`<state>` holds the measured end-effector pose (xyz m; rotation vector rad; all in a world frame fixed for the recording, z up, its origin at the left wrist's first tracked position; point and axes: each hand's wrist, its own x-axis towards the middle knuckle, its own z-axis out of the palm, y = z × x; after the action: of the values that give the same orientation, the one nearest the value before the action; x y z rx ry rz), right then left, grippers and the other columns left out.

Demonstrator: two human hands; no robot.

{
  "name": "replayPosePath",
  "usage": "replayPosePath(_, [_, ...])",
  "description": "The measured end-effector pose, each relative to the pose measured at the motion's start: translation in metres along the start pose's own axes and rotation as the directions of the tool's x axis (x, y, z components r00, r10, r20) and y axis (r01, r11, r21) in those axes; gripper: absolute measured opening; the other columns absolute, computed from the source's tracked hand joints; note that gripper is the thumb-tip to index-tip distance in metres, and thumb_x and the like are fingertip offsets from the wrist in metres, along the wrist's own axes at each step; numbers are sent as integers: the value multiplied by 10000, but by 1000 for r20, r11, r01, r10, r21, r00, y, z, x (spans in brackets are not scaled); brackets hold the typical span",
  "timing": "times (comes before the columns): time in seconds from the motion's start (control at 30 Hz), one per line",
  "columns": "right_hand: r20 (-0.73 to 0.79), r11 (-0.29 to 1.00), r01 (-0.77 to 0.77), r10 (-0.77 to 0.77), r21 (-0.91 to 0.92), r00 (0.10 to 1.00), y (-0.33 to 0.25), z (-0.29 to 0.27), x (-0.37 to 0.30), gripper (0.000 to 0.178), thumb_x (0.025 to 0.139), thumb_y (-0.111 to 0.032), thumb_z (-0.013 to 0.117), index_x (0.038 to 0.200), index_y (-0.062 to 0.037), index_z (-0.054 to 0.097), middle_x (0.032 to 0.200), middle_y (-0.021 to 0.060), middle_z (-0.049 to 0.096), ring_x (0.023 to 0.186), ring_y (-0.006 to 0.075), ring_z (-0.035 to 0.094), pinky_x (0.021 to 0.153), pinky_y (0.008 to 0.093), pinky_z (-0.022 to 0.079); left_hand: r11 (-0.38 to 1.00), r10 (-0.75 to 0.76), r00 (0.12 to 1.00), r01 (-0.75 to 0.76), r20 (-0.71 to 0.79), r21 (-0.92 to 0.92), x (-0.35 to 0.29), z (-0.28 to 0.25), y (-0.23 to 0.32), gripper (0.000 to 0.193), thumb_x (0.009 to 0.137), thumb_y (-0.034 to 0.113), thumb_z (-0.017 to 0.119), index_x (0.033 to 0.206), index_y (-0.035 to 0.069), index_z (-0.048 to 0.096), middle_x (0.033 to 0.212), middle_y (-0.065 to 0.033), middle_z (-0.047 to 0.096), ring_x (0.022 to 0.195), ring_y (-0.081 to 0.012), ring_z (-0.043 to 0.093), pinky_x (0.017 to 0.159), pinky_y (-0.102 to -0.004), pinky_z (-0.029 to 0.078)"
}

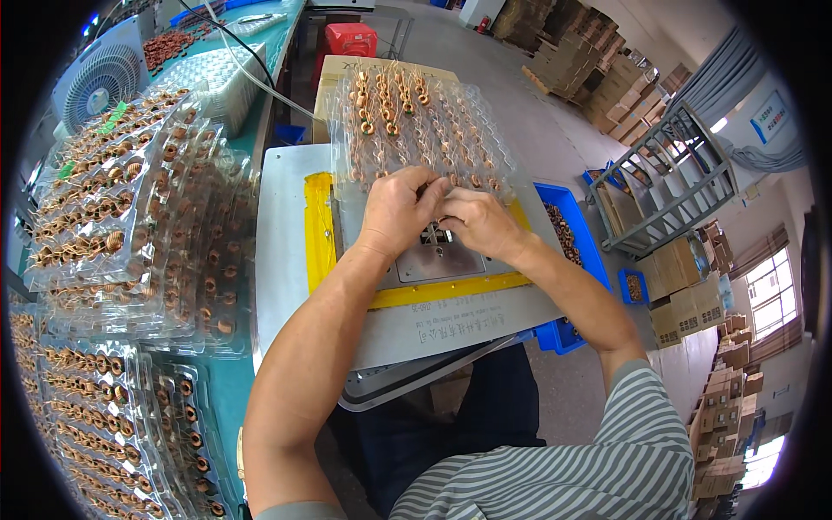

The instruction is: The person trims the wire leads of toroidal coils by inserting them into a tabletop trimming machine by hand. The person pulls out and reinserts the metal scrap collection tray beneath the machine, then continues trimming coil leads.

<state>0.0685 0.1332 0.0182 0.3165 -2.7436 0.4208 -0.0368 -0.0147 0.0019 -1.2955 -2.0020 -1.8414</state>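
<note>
My left hand (394, 210) and my right hand (483, 224) meet over a grey machine top (282, 251), fingers closed and tips pressed together. Whatever they pinch is small and mostly hidden by the fingers. Just under them lies a metal plate (416, 267) with a dark opening, framed by yellow tape (321, 227). Right behind my hands rests a clear plastic tray (472, 113). Several copper-wound ring coils (386, 100) with loose wire ends lie at its far left, and smaller coil pieces sit in rows across the rest.
Stacked clear trays of coils (130, 182) fill the green table (204, 386) on my left, near a fan (95, 82). A blue bin (572, 208) of small parts stands right of the machine. Beyond are a metal cart (667, 178) and cardboard boxes (568, 61).
</note>
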Motion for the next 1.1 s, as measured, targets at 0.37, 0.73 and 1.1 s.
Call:
replayPosePath(0.37, [-58, 999, 53, -53, -10, 997, -2, 13, -4, 114, 762, -24, 676, 874, -15, 692, 878, 149, 640, 830, 343, 637, 762, 413, 520, 999, 24, 1000, -24, 7, 38, 1, 1, -4, 176, 858, 198, 695, 892, 26, 708, 786, -163, 677, 675, -294, 660, 628, -355, 510])
replayPosePath(0.73, [0, 998, 7, -7, 55, 1000, 1, 22, 1, 136, 744, -25, 678, 877, -18, 705, 887, 152, 654, 852, 351, 644, 777, 426, 518, 1000, -13, 1000, 13, 11, 15, 0, -2, -3, 198, 857, 209, 698, 914, 20, 714, 773, -167, 684, 657, -293, 665, 620, -353, 515])
replayPosePath(1.1, [18, 986, -61, 59, 157, 998, -4, 13, -3, 100, 767, -50, 668, 858, -31, 706, 865, 140, 682, 822, 345, 657, 740, 412, 523, 988, -146, 987, 149, 64, -36, -1, 0, -1, 166, 836, 194, 690, 858, 32, 720, 770, -176, 679, 708, -347, 664, 648, -403, 523])
